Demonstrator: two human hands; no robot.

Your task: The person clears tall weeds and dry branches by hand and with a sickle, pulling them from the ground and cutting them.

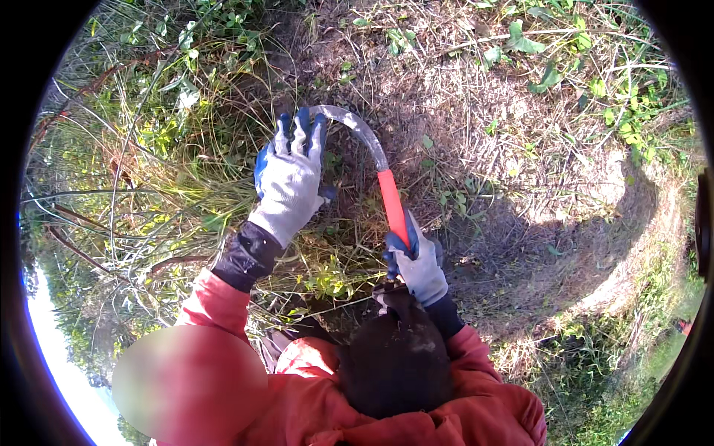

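A sickle with a curved metal blade (362,131) and an orange-red handle (394,203) reaches forward from my right hand (422,267), which is closed around the handle's lower end. Both hands wear white knit gloves with blue coating. My left hand (293,175) is stretched out over tall grass (223,195), its fingers apart and its back towards me. The blade's tip end lies by my left fingertips; whether they touch it I cannot tell. The palm of that hand is hidden.
Dry cut stalks and litter (474,122) cover the ground ahead and to the right. Dense green weeds and long stems (111,145) stand at the left. My dark-trousered knee (396,357) is bent close below my right hand. Leafy vines (524,44) grow at the far right.
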